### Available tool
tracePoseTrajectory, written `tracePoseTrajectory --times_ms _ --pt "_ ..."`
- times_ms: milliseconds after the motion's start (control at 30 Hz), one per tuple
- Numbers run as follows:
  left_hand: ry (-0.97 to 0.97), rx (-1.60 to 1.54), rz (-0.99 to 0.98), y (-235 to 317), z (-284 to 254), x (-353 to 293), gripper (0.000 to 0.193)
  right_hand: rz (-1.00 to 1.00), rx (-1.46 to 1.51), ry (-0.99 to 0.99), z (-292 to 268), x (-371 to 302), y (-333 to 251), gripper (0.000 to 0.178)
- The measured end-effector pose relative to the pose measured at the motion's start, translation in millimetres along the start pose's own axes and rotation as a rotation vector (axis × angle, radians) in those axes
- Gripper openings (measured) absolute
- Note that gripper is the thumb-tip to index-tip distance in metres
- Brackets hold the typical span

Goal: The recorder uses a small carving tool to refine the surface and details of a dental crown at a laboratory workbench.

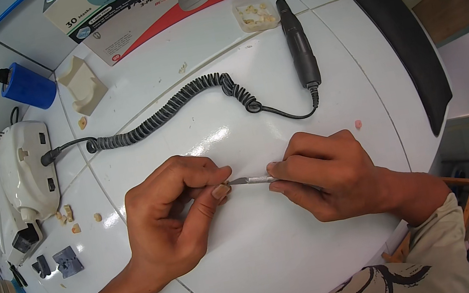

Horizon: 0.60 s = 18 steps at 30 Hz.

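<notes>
With twelve o'clock straight away from my body, my left hand (175, 219) has thumb and forefinger pinched together, the other fingers curled in toward the palm. A tiny brownish piece (226, 183) pokes out at the three o'clock side of that pinch, right at the tips; most of it is hidden, so I can't tell its shape.

My right hand (330, 173) is closed on the silver handle of a slim knife (260, 179), gripped between thumb and fingers. The blade points to nine o'clock, its tip at the piece; whether it touches I can't tell.

At nine o'clock from my left hand lie several pale chips (68, 211), and slightly below nine, a flat grey piece (68, 262). The white control unit (28, 170) stands at ten, its black coiled cord (159, 112) running past twelve to the black handpiece (299, 44), which lies at twelve from my right hand. A small pink bit (358, 124) sits near that hand at one o'clock.
</notes>
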<state>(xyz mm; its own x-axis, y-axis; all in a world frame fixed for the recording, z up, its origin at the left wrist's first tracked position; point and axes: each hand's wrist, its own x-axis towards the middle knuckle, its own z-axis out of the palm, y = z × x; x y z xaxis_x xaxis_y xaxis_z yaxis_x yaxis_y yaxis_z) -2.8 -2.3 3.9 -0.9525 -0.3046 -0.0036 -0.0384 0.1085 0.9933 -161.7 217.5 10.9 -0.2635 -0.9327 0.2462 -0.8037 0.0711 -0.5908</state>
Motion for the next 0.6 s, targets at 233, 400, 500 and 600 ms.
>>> tracePoseTrajectory --times_ms 233,400,500,600 --pt "-0.102 0.051 0.025 -2.3 -6.3 0.1 0.008 0.002 0.002 0.04 4.6 -0.1 -0.5 0.022" --pt "0.012 -0.036 -0.036 -1.9 0.4 -0.6 0.007 -0.029 0.052 0.044 2.5 0.8 1.4 0.021" --pt "-0.007 -0.009 -0.007 -1.7 -0.3 -0.5 0.007 -0.028 0.04 0.046 3.4 1.1 -0.8 0.02" --pt "-0.019 -0.023 -0.022 0.4 -0.4 -0.5 0.007 -0.01 0.025 0.059 5.1 0.7 -2.1 0.019"
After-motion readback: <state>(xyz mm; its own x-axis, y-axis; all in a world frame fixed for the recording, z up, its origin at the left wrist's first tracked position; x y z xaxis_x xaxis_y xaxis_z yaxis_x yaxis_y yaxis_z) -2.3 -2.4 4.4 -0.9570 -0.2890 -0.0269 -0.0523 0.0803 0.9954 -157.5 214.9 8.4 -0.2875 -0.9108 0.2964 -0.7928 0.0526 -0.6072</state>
